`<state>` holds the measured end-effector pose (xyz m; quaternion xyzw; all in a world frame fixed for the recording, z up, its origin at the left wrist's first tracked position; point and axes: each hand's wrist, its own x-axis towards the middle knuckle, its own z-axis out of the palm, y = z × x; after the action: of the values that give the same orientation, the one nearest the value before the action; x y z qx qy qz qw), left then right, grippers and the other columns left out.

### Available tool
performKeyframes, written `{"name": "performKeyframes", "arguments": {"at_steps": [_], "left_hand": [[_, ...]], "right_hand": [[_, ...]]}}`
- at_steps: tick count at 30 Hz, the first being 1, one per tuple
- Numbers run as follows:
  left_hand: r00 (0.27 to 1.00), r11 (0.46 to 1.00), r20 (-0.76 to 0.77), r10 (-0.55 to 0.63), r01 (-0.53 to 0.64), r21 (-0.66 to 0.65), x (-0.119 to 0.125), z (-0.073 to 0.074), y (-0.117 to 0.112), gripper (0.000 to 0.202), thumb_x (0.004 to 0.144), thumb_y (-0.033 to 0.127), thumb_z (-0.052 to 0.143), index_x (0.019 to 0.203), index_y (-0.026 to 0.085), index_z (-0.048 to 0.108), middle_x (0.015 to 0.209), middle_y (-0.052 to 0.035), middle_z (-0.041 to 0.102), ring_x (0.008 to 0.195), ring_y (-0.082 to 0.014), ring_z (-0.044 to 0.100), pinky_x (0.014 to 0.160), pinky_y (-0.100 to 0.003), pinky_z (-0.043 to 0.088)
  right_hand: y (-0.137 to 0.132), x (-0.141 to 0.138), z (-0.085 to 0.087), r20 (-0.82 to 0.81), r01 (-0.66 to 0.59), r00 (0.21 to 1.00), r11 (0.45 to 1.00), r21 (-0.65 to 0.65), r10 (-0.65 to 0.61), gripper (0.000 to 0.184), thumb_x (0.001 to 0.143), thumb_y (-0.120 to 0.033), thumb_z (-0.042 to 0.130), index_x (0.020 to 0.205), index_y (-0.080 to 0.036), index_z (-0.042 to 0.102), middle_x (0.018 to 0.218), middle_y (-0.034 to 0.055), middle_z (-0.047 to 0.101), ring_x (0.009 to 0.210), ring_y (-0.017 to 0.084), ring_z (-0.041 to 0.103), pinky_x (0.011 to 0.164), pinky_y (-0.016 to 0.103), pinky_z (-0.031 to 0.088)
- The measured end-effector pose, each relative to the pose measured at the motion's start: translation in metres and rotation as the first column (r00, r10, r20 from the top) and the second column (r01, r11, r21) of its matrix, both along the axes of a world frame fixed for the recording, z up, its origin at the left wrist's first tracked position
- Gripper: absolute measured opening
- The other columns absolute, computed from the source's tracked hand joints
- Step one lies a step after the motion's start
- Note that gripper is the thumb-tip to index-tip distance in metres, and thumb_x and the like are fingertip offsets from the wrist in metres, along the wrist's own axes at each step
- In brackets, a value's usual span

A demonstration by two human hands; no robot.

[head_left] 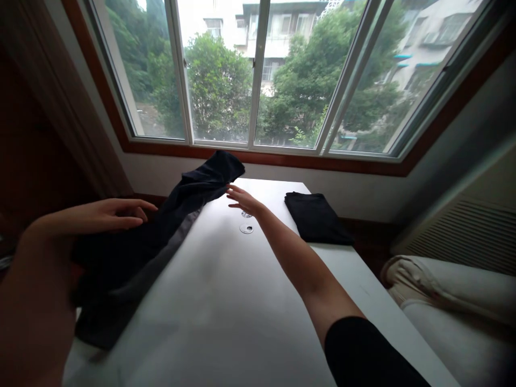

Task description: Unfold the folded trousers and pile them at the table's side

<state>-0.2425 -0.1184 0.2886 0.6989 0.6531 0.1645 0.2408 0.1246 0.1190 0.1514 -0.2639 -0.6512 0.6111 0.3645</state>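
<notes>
Head view | dark cloth [177, 208] now stretched 7-to-1 o'clock, 9 o'clock side of white table [229, 301] | right hand [244, 201] nearest its far end, fingers spread, bulk at 8 o'clock | left hand [115, 214] loosely curled alongside; hold cannot be told

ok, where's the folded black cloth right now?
In the head view, the folded black cloth lies at the right edge of the white table, toward its far end, right of the right hand.
</notes>
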Motion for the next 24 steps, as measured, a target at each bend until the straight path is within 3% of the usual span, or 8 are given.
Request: {"name": "performKeyframes", "arguments": {"at_steps": [3, 7, 11, 13, 15, 19, 21, 24], "left_hand": [[0.995, 0.986, 0.032, -0.091, 0.094, -0.134, -0.003, -0.021, 0.012, 0.072, 0.087, 0.066, 0.061, 0.145, 0.024, 0.058, 0.118, -0.0037, 0.074, 0.102, -0.0246, 0.069, 0.089, -0.031, 0.058], [0.996, 0.999, -0.068, -0.053, 0.053, -0.001, 0.001, -0.069, 0.040, 0.069, 0.084, 0.071, 0.058, 0.133, 0.024, 0.068, 0.132, -0.0045, 0.069, 0.120, -0.0294, 0.062, 0.103, -0.034, 0.051], [0.959, 0.979, -0.240, -0.152, 0.180, 0.100, 0.027, -0.120, 0.068, 0.062, 0.085, 0.066, 0.059, 0.131, 0.026, 0.071, 0.143, -0.0046, 0.061, 0.133, -0.0311, 0.053, 0.115, -0.039, 0.041], [0.917, 0.946, -0.326, -0.228, 0.288, 0.148, 0.045, -0.144, 0.081, 0.053, 0.088, 0.059, 0.060, 0.129, 0.029, 0.072, 0.154, -0.0044, 0.051, 0.143, -0.0328, 0.043, 0.121, -0.043, 0.032], [0.875, 0.924, -0.425, -0.232, 0.334, 0.184, 0.062, -0.166, 0.094, 0.046, 0.089, 0.051, 0.062, 0.128, 0.030, 0.073, 0.163, -0.0043, 0.040, 0.151, -0.0351, 0.029, 0.124, -0.050, 0.022], [0.812, 0.952, -0.583, -0.012, 0.189, 0.242, 0.075, -0.204, 0.125, 0.049, 0.087, 0.033, 0.062, 0.135, 0.028, 0.068, 0.170, -0.0069, 0.023, 0.157, -0.0378, 0.009, 0.123, -0.063, 0.007], [0.810, 0.973, -0.575, 0.115, 0.025, 0.230, 0.069, -0.218, 0.143, 0.056, 0.088, 0.034, 0.058, 0.144, 0.026, 0.061, 0.171, -0.0115, 0.021, 0.156, -0.0402, 0.011, 0.119, -0.068, 0.014], [0.843, 0.972, -0.486, 0.230, -0.174, 0.158, 0.051, -0.230, 0.165, 0.069, 0.091, 0.042, 0.051, 0.156, 0.021, 0.045, 0.168, -0.0182, 0.025, 0.152, -0.0420, 0.024, 0.114, -0.063, 0.031]], "right_hand": [[0.000, 0.010, -0.025, 0.217, 0.033, 0.975, 0.997, 0.071, -0.048, 0.040, 0.091, -0.053, 0.066, 0.122, -0.028, 0.068, 0.142, 0.0069, 0.060, 0.127, 0.025, 0.056, 0.102, 0.041, 0.051], [0.004, 0.059, -0.058, 0.452, 0.282, 0.808, 0.922, 0.264, -0.377, 0.029, 0.098, -0.039, 0.055, 0.114, -0.022, 0.072, 0.124, 0.0074, 0.070, 0.113, 0.023, 0.063, 0.098, 0.035, 0.050], [0.008, 0.136, -0.075, 0.618, 0.455, 0.310, 0.684, 0.571, -0.723, 0.031, 0.098, -0.033, 0.053, 0.120, -0.019, 0.070, 0.127, 0.0137, 0.065, 0.119, 0.027, 0.058, 0.104, 0.037, 0.043], [0.005, 0.174, -0.081, 0.627, 0.503, 0.060, 0.566, 0.653, -0.777, 0.039, 0.098, -0.037, 0.054, 0.129, -0.018, 0.065, 0.133, 0.0185, 0.059, 0.126, 0.031, 0.052, 0.104, 0.041, 0.041], [-0.002, 0.202, -0.087, 0.629, 0.533, -0.107, 0.489, 0.690, -0.770, 0.050, 0.096, -0.044, 0.058, 0.138, -0.016, 0.058, 0.137, 0.0223, 0.053, 0.129, 0.035, 0.048, 0.104, 0.045, 0.040], [-0.017, 0.223, -0.093, 0.653, 0.525, -0.182, 0.489, 0.697, -0.735, 0.055, 0.093, -0.045, 0.065, 0.139, -0.016, 0.056, 0.138, 0.0242, 0.050, 0.129, 0.036, 0.047, 0.106, 0.047, 0.037], [-0.019, 0.224, -0.091, 0.652, 0.533, -0.165, 0.489, 0.690, -0.740, 0.042, 0.096, -0.039, 0.061, 0.133, -0.020, 0.061, 0.138, 0.0220, 0.053, 0.130, 0.034, 0.046, 0.106, 0.047, 0.036], [-0.016, 0.228, -0.078, 0.641, 0.645, -0.122, 0.430, 0.632, -0.758, 0.035, 0.102, -0.035, 0.047, 0.127, -0.022, 0.066, 0.135, 0.0191, 0.058, 0.129, 0.032, 0.049, 0.104, 0.047, 0.039]]}}
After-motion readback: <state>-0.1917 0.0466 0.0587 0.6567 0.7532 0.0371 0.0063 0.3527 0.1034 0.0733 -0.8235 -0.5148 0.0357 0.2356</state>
